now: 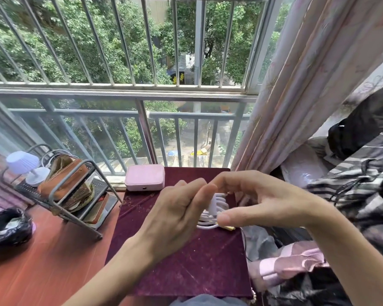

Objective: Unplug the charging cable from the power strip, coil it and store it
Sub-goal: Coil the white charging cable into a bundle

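Observation:
A white charging cable (210,221) is gathered in several loops with its white plug block (215,203) between my two hands, held above a dark red velvet cloth (186,268). My left hand (177,214) grips the loops from the left side, fingers closed around them. My right hand (252,202) curls over the bundle from the right, thumb under and fingers on top, touching the loops. A small yellowish connector end (229,228) sticks out below my right thumb. No power strip shows in view.
A pink zip case (144,177) lies at the cloth's far edge. A metal rack (75,208) with a brown bag (64,175) and small lamp (23,163) stands left. A black bag (7,228) sits far left. Striped bedding (352,195) and curtain (307,96) crowd the right.

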`<state>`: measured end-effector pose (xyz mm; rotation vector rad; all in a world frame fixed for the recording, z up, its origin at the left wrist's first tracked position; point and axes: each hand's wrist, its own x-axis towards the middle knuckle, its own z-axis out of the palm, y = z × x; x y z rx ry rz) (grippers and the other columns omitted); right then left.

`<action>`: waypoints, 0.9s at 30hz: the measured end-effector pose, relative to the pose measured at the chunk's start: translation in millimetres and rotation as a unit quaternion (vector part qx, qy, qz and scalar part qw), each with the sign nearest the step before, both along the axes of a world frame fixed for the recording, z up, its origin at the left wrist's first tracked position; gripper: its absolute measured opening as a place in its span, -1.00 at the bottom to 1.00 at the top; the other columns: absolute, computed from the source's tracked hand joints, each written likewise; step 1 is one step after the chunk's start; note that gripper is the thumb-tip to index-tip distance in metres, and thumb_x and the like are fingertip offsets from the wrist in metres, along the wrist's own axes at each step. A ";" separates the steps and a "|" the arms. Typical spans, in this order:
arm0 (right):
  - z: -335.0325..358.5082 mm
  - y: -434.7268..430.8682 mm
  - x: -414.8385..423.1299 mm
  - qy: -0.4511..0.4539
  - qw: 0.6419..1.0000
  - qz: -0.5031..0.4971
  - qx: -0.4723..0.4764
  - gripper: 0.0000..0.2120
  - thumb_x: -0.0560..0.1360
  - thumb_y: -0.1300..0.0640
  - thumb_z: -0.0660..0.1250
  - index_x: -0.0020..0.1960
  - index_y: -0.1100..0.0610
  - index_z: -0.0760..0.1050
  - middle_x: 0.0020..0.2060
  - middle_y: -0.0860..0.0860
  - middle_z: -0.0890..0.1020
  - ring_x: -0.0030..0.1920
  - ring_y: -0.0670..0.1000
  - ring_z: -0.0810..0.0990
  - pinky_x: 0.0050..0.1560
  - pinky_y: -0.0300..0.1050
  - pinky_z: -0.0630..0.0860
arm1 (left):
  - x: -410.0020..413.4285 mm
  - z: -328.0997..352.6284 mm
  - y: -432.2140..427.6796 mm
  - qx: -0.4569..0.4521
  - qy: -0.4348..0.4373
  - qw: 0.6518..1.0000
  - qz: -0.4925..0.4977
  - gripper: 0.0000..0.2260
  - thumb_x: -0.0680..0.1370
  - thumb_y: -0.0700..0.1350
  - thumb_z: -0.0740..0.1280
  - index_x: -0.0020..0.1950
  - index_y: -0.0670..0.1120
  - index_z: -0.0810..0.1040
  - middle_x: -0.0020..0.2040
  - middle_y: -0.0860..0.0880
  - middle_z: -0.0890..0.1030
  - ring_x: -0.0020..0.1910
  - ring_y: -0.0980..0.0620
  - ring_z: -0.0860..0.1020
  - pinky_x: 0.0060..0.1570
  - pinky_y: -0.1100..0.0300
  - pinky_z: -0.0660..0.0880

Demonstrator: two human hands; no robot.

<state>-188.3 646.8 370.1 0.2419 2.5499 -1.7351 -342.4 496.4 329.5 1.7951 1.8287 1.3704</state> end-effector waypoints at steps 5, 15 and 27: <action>-30.3 -15.2 -5.1 0.053 0.994 -0.095 -0.011 -0.89 0.55 0.09 0.50 0.01 0.07 0.60 -0.30 0.01 0.57 -0.34 -0.01 0.46 -0.37 0.00 0.40 | 5.4 -10.2 4.4 -0.022 -0.032 0.999 0.002 -0.60 0.70 0.15 0.06 -0.26 -0.02 0.34 -0.37 0.02 0.41 -0.45 0.00 0.40 -0.28 0.27 0.29; -39.8 -20.5 12.3 0.050 0.990 -0.129 -0.008 -0.69 0.46 0.06 0.61 0.13 -0.05 0.58 -0.28 -0.04 0.66 -0.32 -0.16 0.52 -0.26 -0.27 0.48 | 5.3 -28.1 1.4 0.079 0.152 0.985 0.000 -0.52 0.71 0.09 0.05 -0.28 -0.14 0.47 -0.39 0.02 0.44 -0.40 0.08 0.29 -0.17 0.20 0.28; -26.9 -14.0 13.9 0.010 0.985 -0.097 -0.140 -0.74 0.51 -0.05 0.56 0.13 0.07 0.75 -0.02 0.19 0.78 -0.03 0.07 0.72 0.08 0.05 0.59 | -5.6 -33.0 -3.9 0.145 0.229 0.961 -0.048 -0.69 0.68 0.14 0.14 -0.15 -0.03 0.33 -0.37 0.01 0.47 -0.40 0.02 0.37 -0.18 0.10 0.37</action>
